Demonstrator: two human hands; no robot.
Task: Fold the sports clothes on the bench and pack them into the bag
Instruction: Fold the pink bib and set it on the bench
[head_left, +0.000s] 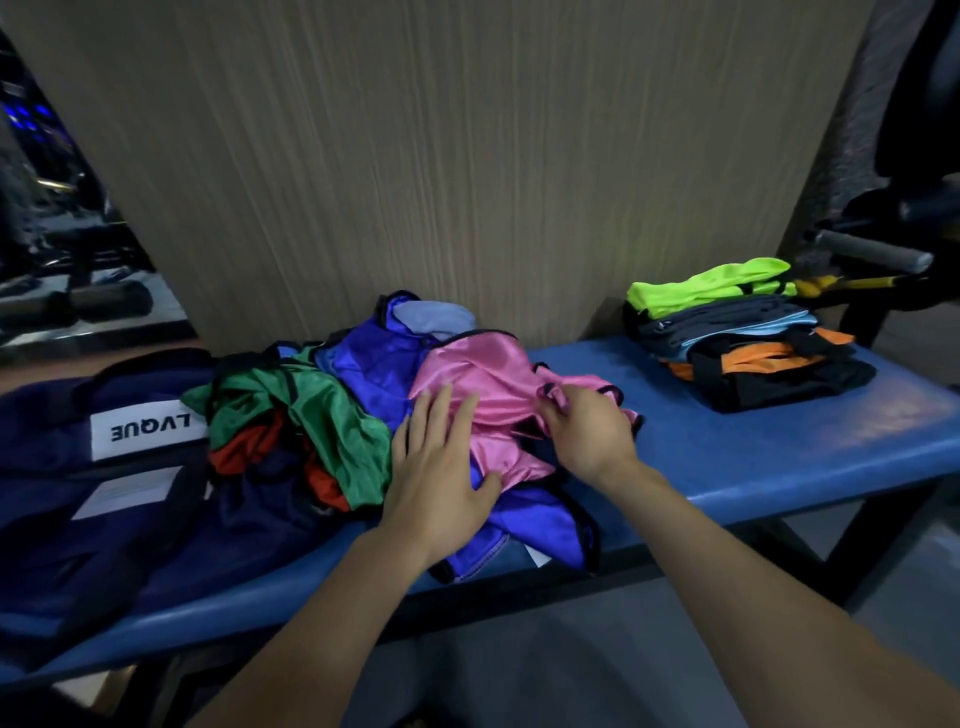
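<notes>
A heap of loose sports clothes lies mid-bench: a pink vest (485, 384) on top, blue vests (379, 358) under and behind it, a green vest (322, 410) and a red one (244, 447) to the left. My left hand (441, 467) rests flat with straight fingers on the pink vest's left side. My right hand (587, 431) pinches the pink vest's black-trimmed edge. A navy bag (67, 493) with a white label lies on the bench's left end. A folded stack (737, 338), neon green on top, sits at the right.
The blue bench (753, 447) has bare surface between the heap and the folded stack. A wood-grain wall (441, 156) stands behind. Gym equipment with a grey padded bar (872, 252) sits at the far right, and a mirror at the left.
</notes>
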